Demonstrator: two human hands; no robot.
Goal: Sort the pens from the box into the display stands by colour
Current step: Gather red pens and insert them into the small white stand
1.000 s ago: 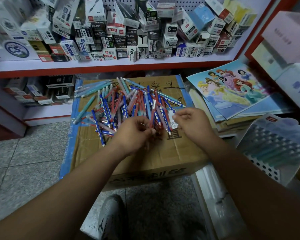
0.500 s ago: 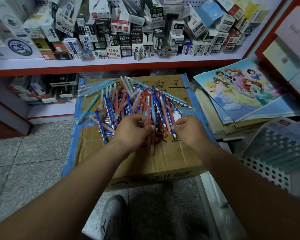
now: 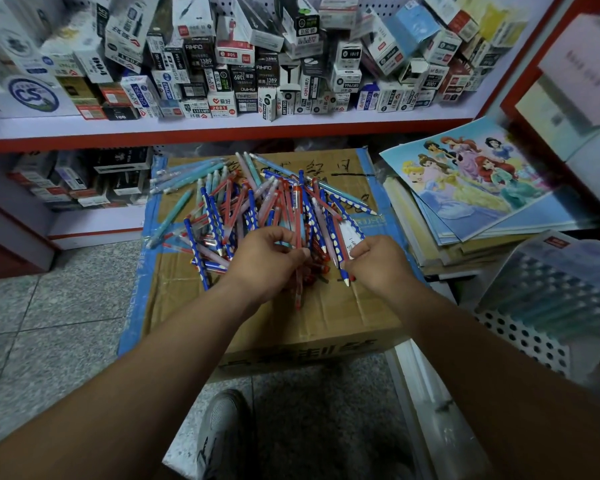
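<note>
While the loose heap of blue, red, teal and pink plastic pens [image 3: 257, 202] lies spread on the top of the taped brown cardboard box [image 3: 326, 317], both hands work at its near edge. The left hand [image 3: 267, 263] pinches a small bundle of red pens [image 3: 298, 292] between thumb and curled fingers; the bundle hangs towards the viewer, and how many it holds is not countable. The right hand [image 3: 378, 261], just beside it, has its fingers curled round a blue white-dotted pen [image 3: 344, 271], whose pale tip pokes out below the knuckles; the palm side is hidden. At the lower right stands a white perforated display stand [image 3: 520, 337], blurred, partly behind clear film and cut off by the frame edge; teal pens [image 3: 551, 296] lie in rows in it. A stack of glossy cartoon picture sheets [image 3: 471, 181] lies between the box and the stand. Behind the box, a white shelf with a red front edge [image 3: 222, 128] carries jumbled small stationery cartons [image 3: 243, 74], most print too small to read. A grey shoe [image 3: 222, 427] shows on the speckled stone floor [image 3: 66, 323].
</note>
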